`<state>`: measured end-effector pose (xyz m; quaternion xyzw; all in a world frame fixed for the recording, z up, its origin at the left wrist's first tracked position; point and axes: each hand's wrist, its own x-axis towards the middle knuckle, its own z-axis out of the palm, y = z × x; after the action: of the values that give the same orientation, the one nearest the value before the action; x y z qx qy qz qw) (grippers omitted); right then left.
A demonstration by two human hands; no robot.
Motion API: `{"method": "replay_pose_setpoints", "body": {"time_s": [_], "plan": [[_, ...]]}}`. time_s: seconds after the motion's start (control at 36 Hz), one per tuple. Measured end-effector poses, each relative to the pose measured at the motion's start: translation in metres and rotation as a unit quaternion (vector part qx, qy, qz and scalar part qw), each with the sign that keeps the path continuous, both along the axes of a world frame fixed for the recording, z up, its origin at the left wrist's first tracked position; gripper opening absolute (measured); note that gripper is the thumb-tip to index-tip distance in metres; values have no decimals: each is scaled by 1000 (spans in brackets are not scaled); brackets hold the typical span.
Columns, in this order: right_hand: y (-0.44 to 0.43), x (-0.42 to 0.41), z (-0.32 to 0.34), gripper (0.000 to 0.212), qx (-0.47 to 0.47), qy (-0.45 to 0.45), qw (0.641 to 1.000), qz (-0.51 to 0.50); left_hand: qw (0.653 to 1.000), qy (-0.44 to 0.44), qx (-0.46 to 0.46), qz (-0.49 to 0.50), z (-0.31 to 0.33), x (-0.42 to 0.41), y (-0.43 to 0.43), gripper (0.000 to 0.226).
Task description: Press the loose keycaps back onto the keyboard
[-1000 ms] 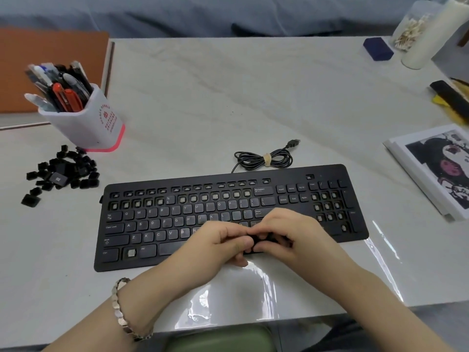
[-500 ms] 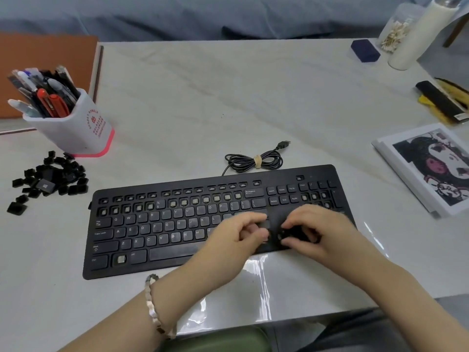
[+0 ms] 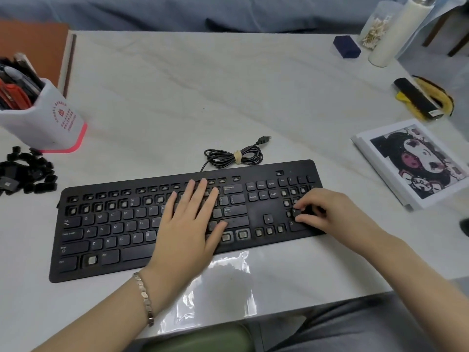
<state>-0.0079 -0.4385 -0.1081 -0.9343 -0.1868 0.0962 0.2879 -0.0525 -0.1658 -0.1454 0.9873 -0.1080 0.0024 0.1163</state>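
Pale table (image 3: pixel 228 85), near edge: flat left hand (image 3: pixel 187 224) steadies keyboard (image 3: pixel 106 240); right hand (image 3: pixel 335 212) curls over its right end, grip unclear. Loose keycaps (image 3: pixel 28 174) likely seat best pressed squarely down.

Pale, grey-veined surface (image 3: pixel 177 85) with glossy finish, reflecting light at near edge. Bounded at far edge by blue-grey fabric (image 3: pixel 152 11). Flanked at left by brown panel (image 3: pixel 33 44).

The keyboard (image 3: pixel 157 224) lay near on the table (image 3: pixel 228 97) — loose keycaps (image 3: pixel 28 174) and pen cup (image 3: pixel 43 118) to its left, cable (image 3: pixel 233 156) behind, booklet (image 3: pixel 416 161) right.
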Motion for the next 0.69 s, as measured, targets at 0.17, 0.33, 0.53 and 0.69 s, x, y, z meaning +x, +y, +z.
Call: {"method": "replay_pose_setpoints", "body": {"time_s": [0.17, 0.33, 0.53, 0.69], "plan": [[1, 2, -2, 13, 19, 11, 1000, -2, 1000, -12, 20, -6, -2, 0, 1, 70], [4, 1, -4, 13, 31, 12, 999, 8, 1000, -19, 25, -3, -3, -1, 1, 69], [8, 2, -4, 15, 31, 15, 999, -16, 999, -24, 29, 0, -2, 0, 0, 66], [17, 7, 4, 17, 43, 81, 990, -105, 999, -34, 31, -1, -4, -1, 0, 63]]}}
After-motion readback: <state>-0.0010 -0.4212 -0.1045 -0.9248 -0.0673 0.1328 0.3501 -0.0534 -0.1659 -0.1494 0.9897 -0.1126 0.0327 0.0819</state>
